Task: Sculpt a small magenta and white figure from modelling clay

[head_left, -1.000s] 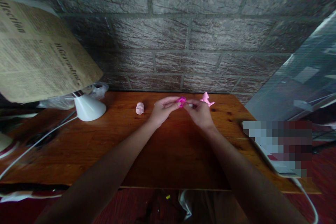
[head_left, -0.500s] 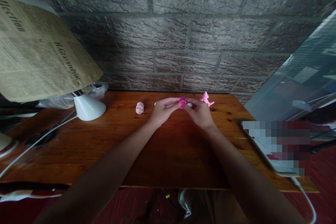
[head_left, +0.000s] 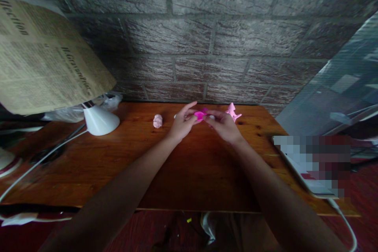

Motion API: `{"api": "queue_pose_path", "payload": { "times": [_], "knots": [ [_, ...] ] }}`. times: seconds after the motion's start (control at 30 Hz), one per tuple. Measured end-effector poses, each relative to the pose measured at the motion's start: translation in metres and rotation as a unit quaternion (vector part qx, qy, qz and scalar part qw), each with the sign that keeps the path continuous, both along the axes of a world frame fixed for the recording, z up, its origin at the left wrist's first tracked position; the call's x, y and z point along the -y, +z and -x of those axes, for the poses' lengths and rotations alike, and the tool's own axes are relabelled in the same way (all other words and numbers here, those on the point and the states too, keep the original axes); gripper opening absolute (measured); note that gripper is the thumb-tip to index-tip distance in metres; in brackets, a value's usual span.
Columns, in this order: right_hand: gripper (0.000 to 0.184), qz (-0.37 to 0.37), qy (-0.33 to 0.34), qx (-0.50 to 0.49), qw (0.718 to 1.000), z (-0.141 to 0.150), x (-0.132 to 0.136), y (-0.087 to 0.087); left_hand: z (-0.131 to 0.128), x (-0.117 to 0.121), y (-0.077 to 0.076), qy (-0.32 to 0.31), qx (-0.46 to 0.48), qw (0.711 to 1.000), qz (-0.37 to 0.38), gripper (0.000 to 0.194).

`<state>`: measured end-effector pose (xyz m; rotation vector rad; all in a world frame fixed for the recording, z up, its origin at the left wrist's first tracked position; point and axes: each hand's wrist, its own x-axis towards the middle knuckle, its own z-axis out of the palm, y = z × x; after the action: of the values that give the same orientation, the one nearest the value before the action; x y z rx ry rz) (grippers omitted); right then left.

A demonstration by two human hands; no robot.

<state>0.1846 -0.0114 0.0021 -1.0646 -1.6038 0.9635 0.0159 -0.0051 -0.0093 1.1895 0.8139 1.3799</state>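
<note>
Between my two hands is a small bright pink piece (head_left: 199, 115), thin and rounded; its exact kind is not clear. My left hand (head_left: 180, 125) pinches it from the left, with the index finger lifted off and pointing up and right. My right hand (head_left: 223, 125) grips its other side between thumb and fingertips. Beside the right fingers shows a small white bit (head_left: 212, 117). A pink pointed figure (head_left: 233, 112) stands on the wooden table behind my right hand. Left of my left hand lies a pale pink lump (head_left: 157, 121).
A lamp with a white base (head_left: 102, 121) and a newsprint shade (head_left: 53, 55) stands on the left, its cord crossing the table (head_left: 124, 157). A blurred-out flat device (head_left: 310, 165) lies at the right edge. A stone-patterned wall (head_left: 189, 35) rises behind.
My left index finger has lifted away from the bright pink piece. The piece has turned and shifted slightly left, showing a broader face. My right hand keeps its hold.
</note>
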Motion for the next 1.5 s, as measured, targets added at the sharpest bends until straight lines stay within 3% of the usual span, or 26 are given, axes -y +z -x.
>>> {"api": "queue_pose_path", "payload": {
  "times": [0.2,0.37,0.5,0.63,0.73,1.03,1.1,1.23,1.5],
  "knots": [
    [0.042,0.015,0.004,0.036,0.999,0.0,0.003,-0.001,0.0,0.001,0.003,0.025,0.02,0.999,0.043,0.013],
    [0.039,0.001,0.024,0.065,0.998,0.002,0.004,-0.007,0.005,-0.002,-0.002,0.031,-0.024,0.998,0.053,0.023],
    [0.044,0.009,0.018,0.067,0.998,0.002,0.003,-0.009,0.01,-0.003,-0.004,0.053,-0.148,0.987,-0.039,0.031],
    [0.044,0.007,0.004,0.076,0.997,0.001,0.002,-0.008,0.013,0.0,0.0,0.103,-0.291,0.943,-0.126,0.024],
    [0.043,0.0,-0.005,0.077,0.997,0.002,0.003,-0.008,0.014,0.001,0.001,0.115,-0.334,0.923,-0.154,0.022],
    [0.039,-0.003,-0.012,0.052,0.999,0.003,0.003,-0.008,0.011,0.003,0.001,0.099,-0.314,0.929,-0.167,0.022],
    [0.037,-0.003,-0.016,0.046,0.999,0.003,0.002,-0.008,0.01,0.003,0.001,0.089,-0.321,0.925,-0.185,0.029],
    [0.036,-0.008,-0.031,0.051,0.998,0.003,0.001,-0.01,0.01,0.003,0.001,0.09,-0.348,0.912,-0.199,0.021],
    [0.036,0.003,-0.04,0.071,0.997,0.001,-0.001,-0.013,0.011,-0.001,-0.002,0.103,-0.284,0.94,-0.16,0.014]
  ]
}}
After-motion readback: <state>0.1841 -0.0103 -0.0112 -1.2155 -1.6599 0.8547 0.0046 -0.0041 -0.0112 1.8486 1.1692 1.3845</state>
